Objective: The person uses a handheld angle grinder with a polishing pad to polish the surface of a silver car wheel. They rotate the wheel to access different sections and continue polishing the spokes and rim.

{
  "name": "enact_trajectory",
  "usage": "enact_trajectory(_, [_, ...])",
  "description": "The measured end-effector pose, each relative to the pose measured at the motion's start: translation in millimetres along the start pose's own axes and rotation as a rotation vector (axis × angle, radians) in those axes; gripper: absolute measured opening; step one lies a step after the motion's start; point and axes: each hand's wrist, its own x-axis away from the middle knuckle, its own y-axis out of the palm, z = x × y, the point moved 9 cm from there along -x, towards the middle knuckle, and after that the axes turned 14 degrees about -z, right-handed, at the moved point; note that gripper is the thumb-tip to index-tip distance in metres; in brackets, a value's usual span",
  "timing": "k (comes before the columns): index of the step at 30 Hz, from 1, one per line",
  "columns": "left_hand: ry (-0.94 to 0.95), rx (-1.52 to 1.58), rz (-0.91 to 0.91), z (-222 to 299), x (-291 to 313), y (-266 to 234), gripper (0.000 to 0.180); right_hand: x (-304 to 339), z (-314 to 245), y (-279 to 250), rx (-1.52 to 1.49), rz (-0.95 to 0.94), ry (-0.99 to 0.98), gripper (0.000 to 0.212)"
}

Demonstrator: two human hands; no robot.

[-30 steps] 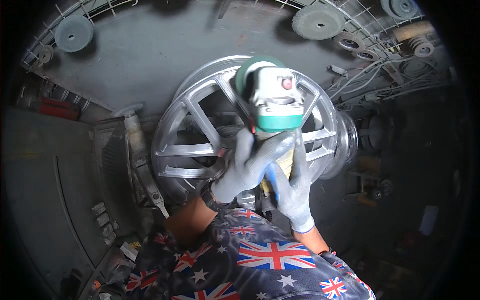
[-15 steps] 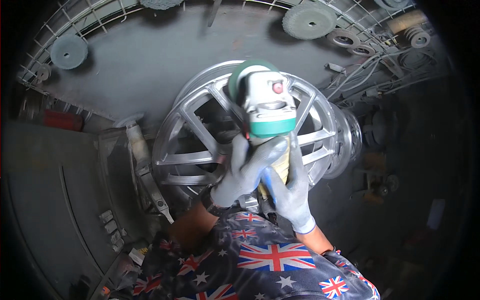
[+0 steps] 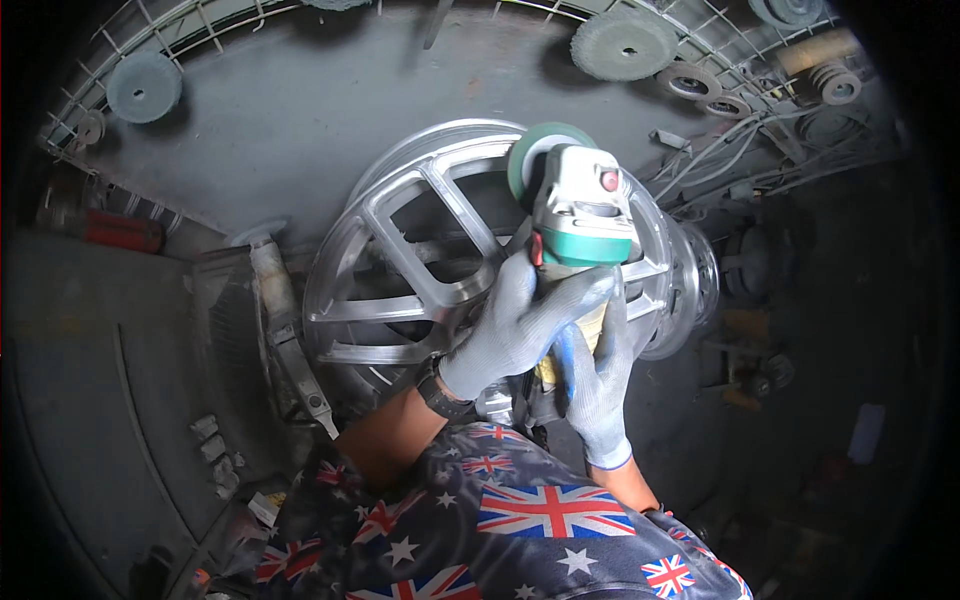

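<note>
Both my hands, in grey gloves, are wrapped round an angle grinder [image 3: 588,215] with a white and green head and a yellowish body. My left hand [image 3: 525,325] grips it just below the green band. Lower on the body, my right hand [image 3: 600,385] holds from the right side. A round green disc [image 3: 530,165] on the grinder stands over the upper right of a silver alloy wheel rim [image 3: 395,255] with wide spokes. Whether the disc touches the rim, I cannot tell. The grinder and my hands hide the rim's right part.
Another power tool [image 3: 290,340] lies left of the rim. More metal rims [image 3: 700,280] stand behind it on the right. Grey buffing discs [image 3: 625,45] hang on a wire rack along the back. A red cylinder [image 3: 125,232] is at far left; cables [image 3: 735,150] run at back right.
The grinder and both my hands have shifted to the right across the rim. The green disc has moved from the rim's top middle toward its upper right.
</note>
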Motion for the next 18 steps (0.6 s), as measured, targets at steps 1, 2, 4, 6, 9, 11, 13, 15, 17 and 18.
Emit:
enact_trajectory(1, [0.022, 0.039, -0.002, 1.1, -1.7, 0.9, 0.037, -1.0, 0.3, 1.5, -0.034, -0.010, 0.004, 0.077])
enact_trajectory(2, [0.027, 0.026, 0.014, 2.4, 1.4, -1.3, 0.037, -2.1, -0.3, 3.7, -0.067, -0.020, 0.008, 0.077])
enact_trajectory(4, [0.036, -0.001, 0.047, 3.5, 12.8, -6.5, 0.039, -4.2, -3.6, 11.5, -0.149, -0.021, 0.021, 0.077])
enact_trajectory(6, [0.043, 0.013, 0.075, 3.3, 19.8, -9.2, 0.040, -8.4, -13.5, 16.2, 0.043, -0.086, -0.001, 0.077])
enact_trajectory(9, [0.055, 0.181, 0.107, 3.6, 24.0, -7.4, 0.039, -7.1, -9.2, 15.5, 0.090, -0.100, 0.002, 0.078])
enact_trajectory(11, [-0.007, 0.132, 0.030, 1.2, 12.3, -5.5, 0.035, -5.2, -3.9, 9.7, -0.020, -0.065, 0.007, 0.078])
enact_trajectory(13, [-0.008, 0.135, 0.048, 2.5, 8.3, -4.4, 0.033, -4.0, -1.7, 9.2, -0.018, -0.058, 0.025, 0.078])
enact_trajectory(15, [-0.004, 0.155, 0.054, 11.5, 13.0, -6.3, 0.035, -5.6, -6.9, 13.3, -0.015, -0.076, 0.017, 0.078])
enact_trajectory(17, [-0.009, 0.026, 0.120, 2.6, 26.7, -15.1, 0.038, -8.4, -14.1, 23.2, -0.013, -0.142, -0.002, 0.080])
enact_trajectory(18, [-0.025, -0.105, 0.190, -8.4, 37.9, -22.7, 0.040, -10.1, -17.2, 26.2, 0.081, -0.165, -0.017, 0.080])
